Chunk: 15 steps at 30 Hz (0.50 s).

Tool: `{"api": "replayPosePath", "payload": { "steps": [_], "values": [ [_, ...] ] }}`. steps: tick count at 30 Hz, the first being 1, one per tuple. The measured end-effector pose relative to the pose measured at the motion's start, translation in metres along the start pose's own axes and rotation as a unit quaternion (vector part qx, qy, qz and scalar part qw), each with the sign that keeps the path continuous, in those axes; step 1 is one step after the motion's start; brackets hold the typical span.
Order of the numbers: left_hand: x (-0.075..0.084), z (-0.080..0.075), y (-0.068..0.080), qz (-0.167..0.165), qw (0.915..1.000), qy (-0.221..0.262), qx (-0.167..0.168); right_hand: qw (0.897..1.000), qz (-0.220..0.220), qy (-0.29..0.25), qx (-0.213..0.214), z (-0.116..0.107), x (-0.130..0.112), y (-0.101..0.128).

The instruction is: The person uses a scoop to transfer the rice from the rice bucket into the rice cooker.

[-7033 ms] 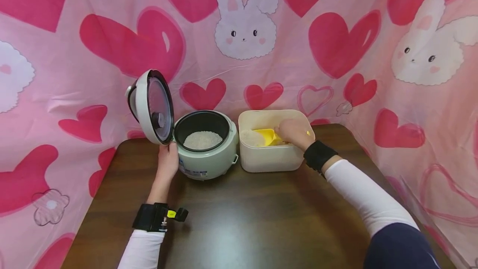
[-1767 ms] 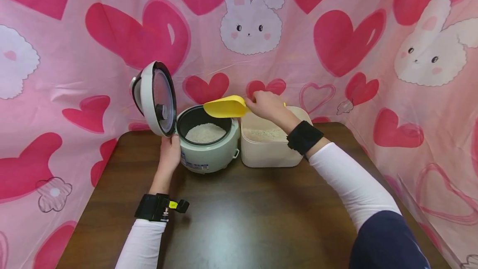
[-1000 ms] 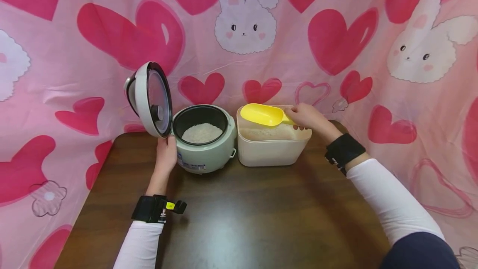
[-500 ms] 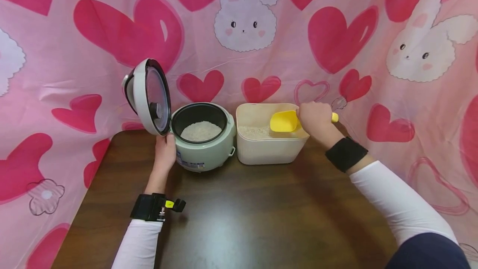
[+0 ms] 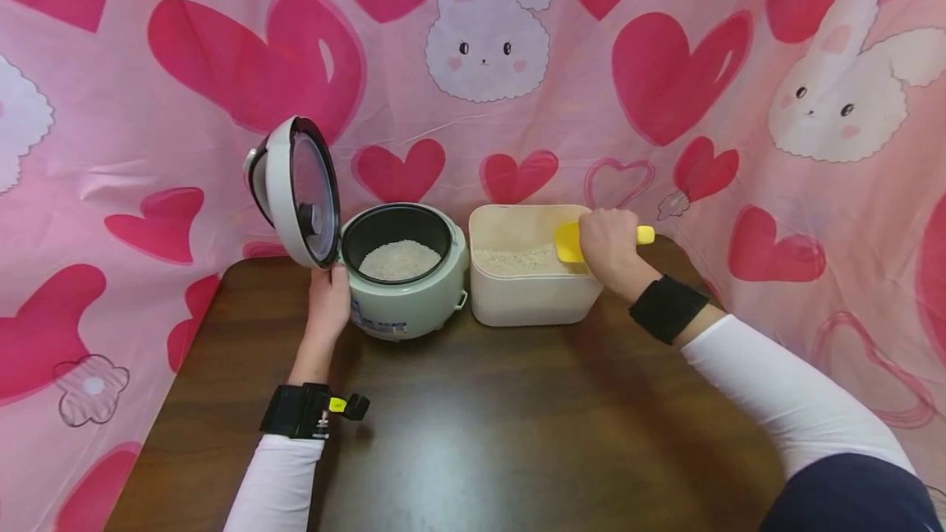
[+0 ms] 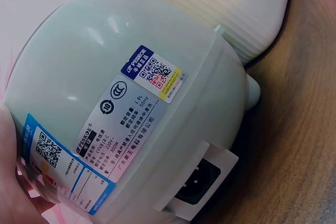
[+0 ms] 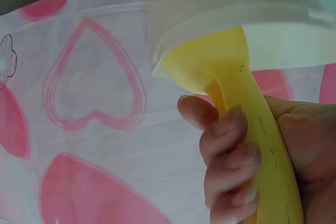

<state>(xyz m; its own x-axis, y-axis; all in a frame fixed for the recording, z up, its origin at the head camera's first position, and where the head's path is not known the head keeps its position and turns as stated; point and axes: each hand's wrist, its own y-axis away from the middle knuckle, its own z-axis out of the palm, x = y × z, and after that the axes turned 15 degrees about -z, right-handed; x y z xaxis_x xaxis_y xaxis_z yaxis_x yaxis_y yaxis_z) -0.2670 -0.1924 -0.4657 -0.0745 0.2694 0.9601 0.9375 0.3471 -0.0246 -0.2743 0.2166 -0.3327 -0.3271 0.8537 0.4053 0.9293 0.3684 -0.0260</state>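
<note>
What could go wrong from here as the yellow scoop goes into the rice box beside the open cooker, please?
Rice may spill on the table when the yellow scoop, gripped by the right hand, crosses the rim between the rice box and the rice cooker. The upright lid could swing shut; only the left hand steadies the cooker.

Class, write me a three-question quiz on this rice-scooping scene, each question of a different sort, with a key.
1. True or false: the cooker lid stands open.
2. What does the right hand grip? A) the lid B) the yellow scoop C) a cloth
3. Fill in: the left hand rests against the ____.

Key:
1. True; rice shows in the pot.
2. B; its bowl dips into the tub.
3. Cooker.
</note>
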Motion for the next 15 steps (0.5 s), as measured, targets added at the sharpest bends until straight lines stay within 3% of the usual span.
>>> {"api": "replayPosePath", "payload": {
  "steps": [15],
  "values": [
    [0.002, 0.000, 0.002, -0.005, 1.0000, -0.002, 0.001, 0.999, -0.026, -0.037, -0.012, 0.024, 0.003, -0.008]
  ]
}}
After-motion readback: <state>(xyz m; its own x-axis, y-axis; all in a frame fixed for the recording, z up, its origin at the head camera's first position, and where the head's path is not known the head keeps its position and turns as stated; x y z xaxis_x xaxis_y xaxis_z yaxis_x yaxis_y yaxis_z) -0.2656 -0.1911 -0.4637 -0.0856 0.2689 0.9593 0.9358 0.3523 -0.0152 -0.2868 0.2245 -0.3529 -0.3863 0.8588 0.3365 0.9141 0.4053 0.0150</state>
